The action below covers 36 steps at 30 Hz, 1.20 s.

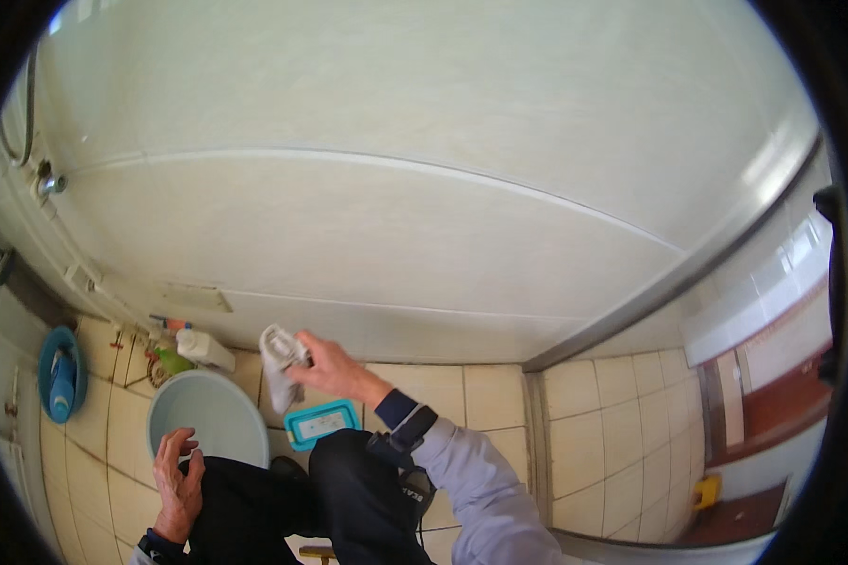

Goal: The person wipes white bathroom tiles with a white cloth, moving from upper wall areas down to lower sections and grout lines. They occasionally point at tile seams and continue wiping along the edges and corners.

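My right hand (332, 371) grips a pale, off-white shoe (277, 385) by its upper edge, holding it upright above the floor near the wall. Below the shoe sits a turquoise plastic box or tray (321, 422) with a white labelled panel. A large light-blue plastic basin (215, 417) stands left of it, just in front of my knees; its visible inside shows no objects. Beside the basin's near left rim and my knee, my left hand (177, 487) holds nothing, its fingers bent and apart.
Behind the basin stand a white plastic bottle (205, 349) and a green item (175, 361). A blue bottle (61, 385) lies in a smaller teal basin (83, 367) at far left. The panelled wall (396, 247) rises ahead; a raised door sill (537, 452) runs along the right.
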### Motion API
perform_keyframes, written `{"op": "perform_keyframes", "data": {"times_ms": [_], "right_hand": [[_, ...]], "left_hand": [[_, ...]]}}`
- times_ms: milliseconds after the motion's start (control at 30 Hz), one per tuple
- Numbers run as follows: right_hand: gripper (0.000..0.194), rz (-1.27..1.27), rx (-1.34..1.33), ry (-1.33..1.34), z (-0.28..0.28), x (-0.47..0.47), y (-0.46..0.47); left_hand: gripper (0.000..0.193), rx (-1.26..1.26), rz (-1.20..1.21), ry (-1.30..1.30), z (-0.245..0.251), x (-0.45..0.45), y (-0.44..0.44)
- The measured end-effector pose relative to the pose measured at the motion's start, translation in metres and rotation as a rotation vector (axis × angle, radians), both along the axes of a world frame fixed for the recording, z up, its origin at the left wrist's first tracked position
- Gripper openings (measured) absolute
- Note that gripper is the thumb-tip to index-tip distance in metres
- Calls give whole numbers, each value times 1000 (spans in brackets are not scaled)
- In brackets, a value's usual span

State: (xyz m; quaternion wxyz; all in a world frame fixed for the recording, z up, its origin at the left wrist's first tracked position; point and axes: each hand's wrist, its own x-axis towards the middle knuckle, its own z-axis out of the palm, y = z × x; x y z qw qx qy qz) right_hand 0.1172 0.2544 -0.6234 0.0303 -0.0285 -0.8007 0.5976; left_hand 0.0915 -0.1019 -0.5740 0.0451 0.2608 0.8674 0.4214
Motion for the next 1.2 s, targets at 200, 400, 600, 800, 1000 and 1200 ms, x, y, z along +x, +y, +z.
{"op": "perform_keyframes", "data": {"times_ms": [200, 400, 600, 800, 1000, 1200], "right_hand": [[45, 69, 102, 135, 68, 59, -71], [40, 110, 54, 209, 106, 104, -119], [19, -181, -409, 40, 101, 156, -56], [27, -647, -595, 138, 114, 242, 66], [20, -1195, -763, 454, 85, 294, 173], [17, -1451, -866, 657, 51, 331, 238]], "left_hand": [[78, 12, -185, 129, 13, 31, 25], [82, 260, -185, -247, 30, 61, 54], [53, 561, -179, -297, 48, 62, 46], [58, 420, -195, -203, 37, 53, 42], [59, 253, -183, -115, 24, 54, 67], [59, 199, -212, -186, 22, 52, 93]]}}
